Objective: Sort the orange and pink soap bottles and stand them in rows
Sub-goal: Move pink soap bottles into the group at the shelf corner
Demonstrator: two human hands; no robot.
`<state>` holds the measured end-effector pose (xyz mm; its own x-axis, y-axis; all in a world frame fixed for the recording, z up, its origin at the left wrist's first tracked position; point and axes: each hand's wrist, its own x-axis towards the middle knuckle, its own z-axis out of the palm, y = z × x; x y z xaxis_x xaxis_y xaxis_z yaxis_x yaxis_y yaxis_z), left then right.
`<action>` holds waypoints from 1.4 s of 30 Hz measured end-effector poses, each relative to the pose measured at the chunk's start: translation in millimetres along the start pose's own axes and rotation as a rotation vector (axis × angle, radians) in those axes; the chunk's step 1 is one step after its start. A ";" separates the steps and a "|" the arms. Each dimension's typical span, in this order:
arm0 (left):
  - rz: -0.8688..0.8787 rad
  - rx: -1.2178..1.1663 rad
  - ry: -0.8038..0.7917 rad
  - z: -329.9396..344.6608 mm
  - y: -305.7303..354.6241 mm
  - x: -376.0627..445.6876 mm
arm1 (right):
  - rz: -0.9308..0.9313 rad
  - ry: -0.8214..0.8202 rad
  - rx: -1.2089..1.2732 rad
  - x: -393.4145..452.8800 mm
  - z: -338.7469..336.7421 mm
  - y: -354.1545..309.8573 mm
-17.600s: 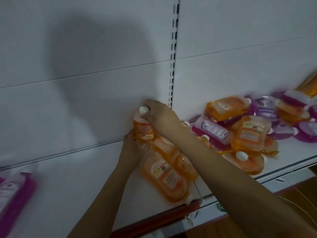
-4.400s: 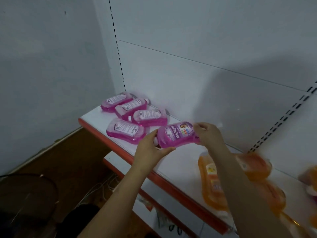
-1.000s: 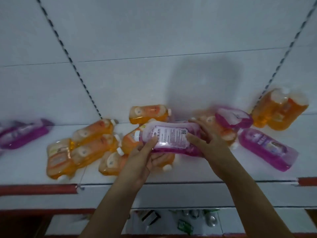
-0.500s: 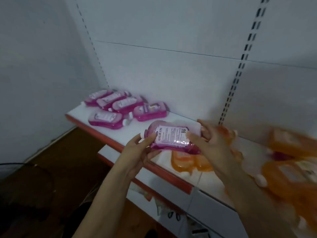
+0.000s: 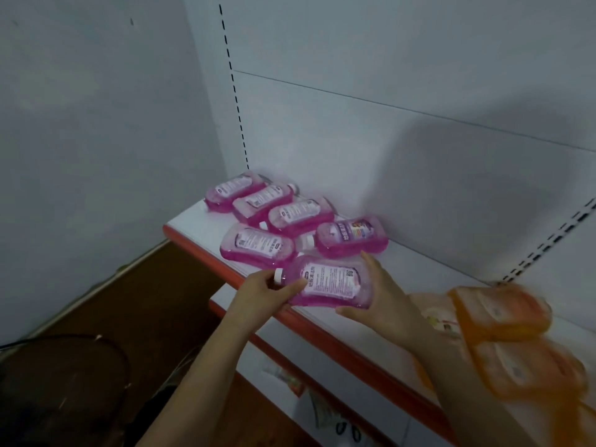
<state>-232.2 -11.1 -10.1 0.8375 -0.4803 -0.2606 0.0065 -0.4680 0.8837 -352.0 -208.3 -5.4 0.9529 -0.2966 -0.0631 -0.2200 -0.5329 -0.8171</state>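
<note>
I hold a pink soap bottle (image 5: 329,282) on its side, just above the front of the white shelf (image 5: 416,269). My left hand (image 5: 261,296) grips its white-capped end. My right hand (image 5: 380,296) grips its base end. Behind it, several pink bottles (image 5: 258,246) lie flat in the shelf's left corner, label side up. Blurred orange bottles (image 5: 503,314) lie flat on the shelf at the right.
The shelf has a red front edge (image 5: 322,327) and a white back panel with slotted uprights (image 5: 235,91). A white wall (image 5: 90,140) closes the left side. A lower shelf (image 5: 290,346) and a dark round object (image 5: 61,382) on the brown floor lie below.
I have carried the pink bottle from the mixed pile on the right over to the pink group at the left end. Both hands kept their hold on it.
</note>
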 end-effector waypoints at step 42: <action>1.073 0.266 -0.612 302.6 106.1 -116.7 | 0.126 1.054 -0.193 -191.5 -187.8 60.7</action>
<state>-494.6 -229.1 -3.6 -0.0365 -0.9405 0.3378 -0.6872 0.2690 0.6748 -587.0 -332.7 64.7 0.2819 -0.8420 0.4600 -0.4215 -0.5394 -0.7290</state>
